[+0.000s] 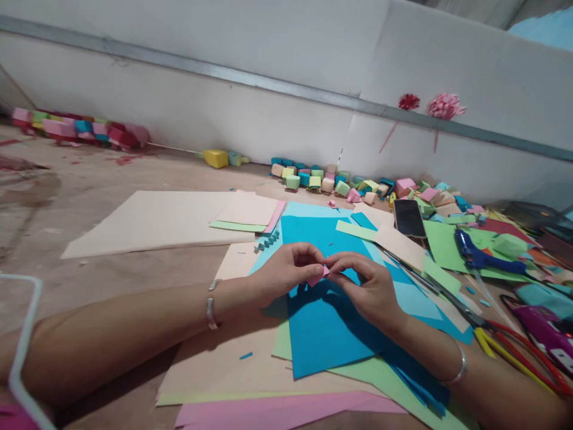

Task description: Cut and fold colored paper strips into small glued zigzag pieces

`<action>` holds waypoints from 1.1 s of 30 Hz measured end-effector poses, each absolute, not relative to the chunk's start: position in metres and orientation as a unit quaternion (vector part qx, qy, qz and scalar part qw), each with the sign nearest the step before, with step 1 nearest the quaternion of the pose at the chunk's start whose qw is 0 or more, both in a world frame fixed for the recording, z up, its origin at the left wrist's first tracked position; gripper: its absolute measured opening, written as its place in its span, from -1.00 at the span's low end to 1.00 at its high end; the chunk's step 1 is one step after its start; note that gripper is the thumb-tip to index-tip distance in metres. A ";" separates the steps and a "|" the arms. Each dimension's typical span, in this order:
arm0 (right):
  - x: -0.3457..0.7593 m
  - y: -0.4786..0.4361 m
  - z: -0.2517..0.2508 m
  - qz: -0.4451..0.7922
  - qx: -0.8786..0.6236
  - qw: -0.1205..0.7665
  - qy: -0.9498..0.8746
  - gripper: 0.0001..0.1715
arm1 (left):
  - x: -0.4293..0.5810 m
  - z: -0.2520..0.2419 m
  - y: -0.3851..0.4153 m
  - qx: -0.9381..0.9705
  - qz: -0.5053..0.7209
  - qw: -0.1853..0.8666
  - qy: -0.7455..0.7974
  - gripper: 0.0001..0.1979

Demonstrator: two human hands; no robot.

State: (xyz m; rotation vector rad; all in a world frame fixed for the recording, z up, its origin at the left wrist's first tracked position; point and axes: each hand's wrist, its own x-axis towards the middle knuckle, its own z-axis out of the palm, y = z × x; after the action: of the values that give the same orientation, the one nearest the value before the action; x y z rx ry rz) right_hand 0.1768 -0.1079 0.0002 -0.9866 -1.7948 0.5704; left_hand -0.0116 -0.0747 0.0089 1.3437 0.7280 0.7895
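Note:
Over a blue paper sheet (322, 346), both hands come together at a small folded piece of pink paper (317, 277). My left hand (286, 272) pinches it between thumb and fingers, which hide part of it. My right hand (369, 289) has thumb and forefinger closed at the piece's right tip. The exact shape of the pink piece is too small to make out. Just beyond my left hand lies a zigzag-folded teal strip (267, 240). To the right of my right hand lie long scissors (461, 307) with red and yellow handles.
A phone (409, 218), a blue glue gun (486, 254) and a purple device (544, 334) lie on the right. Small paper boxes (308, 178) line the wall. Cream sheets (170, 218) spread at left. Two paper flowers (446, 106) hang at the metal rail. A white tube (22, 340) crosses the left edge.

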 end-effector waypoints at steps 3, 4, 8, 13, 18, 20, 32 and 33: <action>0.177 -0.107 0.001 0.235 -0.422 0.472 -0.737 -0.90 | -0.012 0.008 -0.074 0.570 0.368 0.661 0.320 -0.80; 0.177 -0.107 0.001 0.234 -0.429 0.467 -0.737 -0.86 | -0.012 0.008 -0.073 0.566 0.373 0.663 0.319 -0.79; 0.177 -0.108 0.003 0.219 -0.436 0.462 -0.740 -0.87 | -0.012 0.008 -0.072 0.557 0.375 0.675 0.306 -0.76; 0.176 -0.109 0.002 0.222 -0.417 0.473 -0.743 -0.90 | -0.012 0.009 -0.073 0.562 0.365 0.675 0.309 -0.79; 0.177 -0.106 -0.002 0.318 -0.422 0.502 -0.685 -0.85 | -0.012 0.014 -0.076 0.574 0.374 0.659 0.312 -0.82; 0.176 -0.105 -0.001 0.371 -0.444 0.506 -0.640 -0.79 | -0.012 0.016 -0.078 0.579 0.380 0.645 0.324 -0.80; 0.175 -0.105 0.002 0.430 -0.452 0.495 -0.605 -0.72 | -0.011 0.010 -0.079 0.676 0.384 0.543 0.318 -0.71; 0.175 -0.105 0.002 0.432 -0.460 0.485 -0.605 -0.71 | -0.011 0.011 -0.080 0.690 0.390 0.520 0.319 -0.72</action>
State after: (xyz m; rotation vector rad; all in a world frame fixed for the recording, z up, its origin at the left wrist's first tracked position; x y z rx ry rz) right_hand 0.1753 -0.1054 0.0017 -1.1197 -1.4737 1.0513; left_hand -0.0112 -0.0802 0.0107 1.6547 0.7638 0.9363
